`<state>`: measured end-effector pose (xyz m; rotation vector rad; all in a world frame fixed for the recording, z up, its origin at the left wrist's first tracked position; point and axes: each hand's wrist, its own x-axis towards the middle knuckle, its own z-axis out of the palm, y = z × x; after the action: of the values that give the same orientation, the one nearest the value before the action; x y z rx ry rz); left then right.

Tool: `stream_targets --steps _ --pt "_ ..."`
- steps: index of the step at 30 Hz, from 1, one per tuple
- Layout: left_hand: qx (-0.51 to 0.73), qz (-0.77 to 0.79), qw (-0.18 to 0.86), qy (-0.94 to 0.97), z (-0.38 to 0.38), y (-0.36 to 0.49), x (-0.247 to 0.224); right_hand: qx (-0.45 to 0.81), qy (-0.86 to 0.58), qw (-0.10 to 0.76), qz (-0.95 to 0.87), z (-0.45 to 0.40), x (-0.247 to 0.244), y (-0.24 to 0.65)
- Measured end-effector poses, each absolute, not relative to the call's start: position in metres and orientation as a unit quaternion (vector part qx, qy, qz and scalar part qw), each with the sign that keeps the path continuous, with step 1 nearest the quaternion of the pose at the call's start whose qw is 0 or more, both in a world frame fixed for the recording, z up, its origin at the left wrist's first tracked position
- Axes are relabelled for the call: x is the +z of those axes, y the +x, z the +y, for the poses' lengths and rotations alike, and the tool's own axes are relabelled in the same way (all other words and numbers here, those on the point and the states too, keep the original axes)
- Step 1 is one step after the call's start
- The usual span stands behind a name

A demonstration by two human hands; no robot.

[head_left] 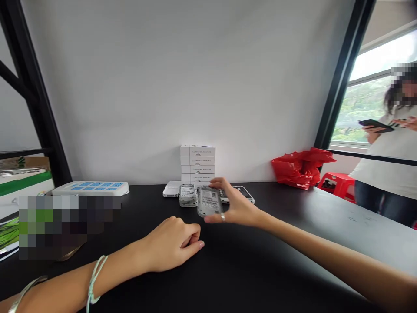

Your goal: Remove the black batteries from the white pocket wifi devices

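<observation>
Above the desk (224,282), near its back edge, the right hand (237,205) pinches a blurred device (209,201), a handling step likely wanting steadiness, the left hand (174,242) curled, seemingly empty.

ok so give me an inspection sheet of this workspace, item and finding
Surface: black tabletop, light reflecting at right.
Work items: stacked white boxes; before them, flat white cases, labelled device pile, dark-faced devices.
Clutter: red plastic bag, white strip with blue panels; far left partly pixelated.
Hands: right hand grips a blurred translucent item; left hand curled, nothing visible in it.
Cables: nothing seen.
Surroundings: grey wall, black frame, window, person holding dark handheld device.
</observation>
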<state>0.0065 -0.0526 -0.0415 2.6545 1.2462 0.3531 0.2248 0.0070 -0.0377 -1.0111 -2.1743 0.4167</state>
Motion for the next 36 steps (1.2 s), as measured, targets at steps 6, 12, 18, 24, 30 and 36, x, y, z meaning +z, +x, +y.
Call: stream_targets --steps 6,12,18,24,30,36 --pt "0.145 0.396 0.169 0.891 -0.024 0.009 -0.018 0.207 -0.411 0.264 -0.847 -0.013 -0.059 0.254" --pt "0.137 0.416 0.025 0.898 0.044 0.038 0.002 0.23 -0.426 0.202 -0.851 -0.015 -0.056 0.254" --pt "0.094 0.43 0.065 0.896 0.089 0.053 -0.008 0.239 -0.42 0.182 -0.856 -0.013 -0.052 0.265" --pt "0.092 0.424 0.101 0.895 0.092 0.053 -0.008 0.252 -0.424 0.187 -0.85 -0.016 -0.051 0.261" --pt "0.142 0.415 0.095 0.894 0.079 0.048 -0.007 0.271 -0.43 0.194 -0.839 -0.018 -0.052 0.259" --pt "0.152 0.383 0.14 0.9 0.039 0.048 -0.003 0.299 -0.397 0.231 -0.837 -0.016 -0.053 0.258"
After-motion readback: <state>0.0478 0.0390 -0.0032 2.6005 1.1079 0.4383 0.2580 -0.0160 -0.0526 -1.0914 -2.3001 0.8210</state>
